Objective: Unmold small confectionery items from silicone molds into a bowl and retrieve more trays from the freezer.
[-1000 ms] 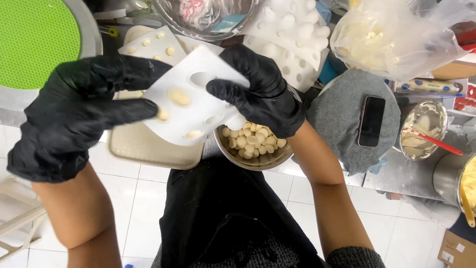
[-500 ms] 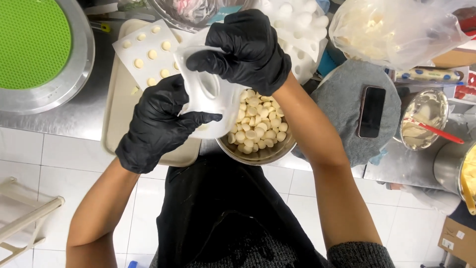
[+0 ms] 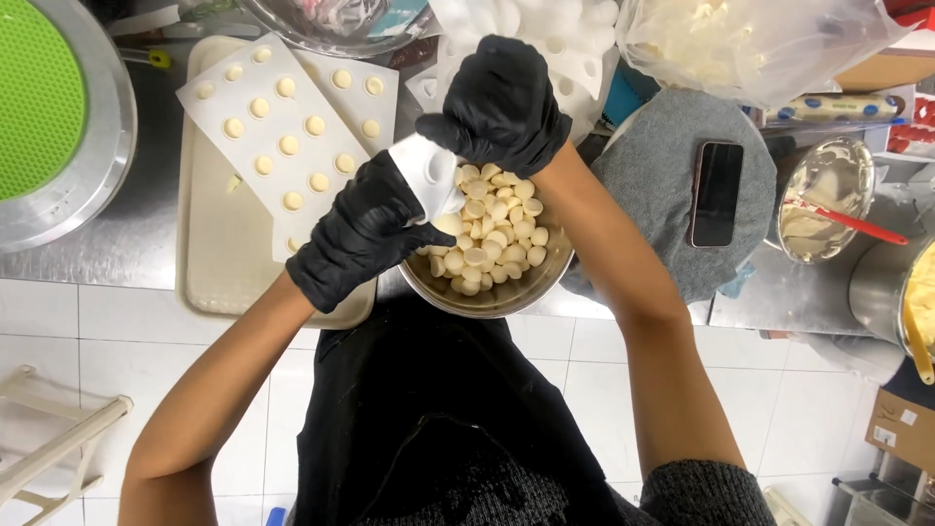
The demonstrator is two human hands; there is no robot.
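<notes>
White mould [image 3: 429, 170], mostly hidden, in clenched grip of both gloved hands [image 3: 365, 229] [image 3: 499, 102].

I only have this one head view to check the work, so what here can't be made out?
- White mould sheet: mostly covered by the left hand and right hand; any pieces left in it are hidden, head view.
- Metal bowl of pale pieces: near rim and depth hidden by the hands.
- Glass bowl: cut off by the top edge.
- Green mat: cut off at the left edge.
- Pot: cut off at the right edge.
</notes>
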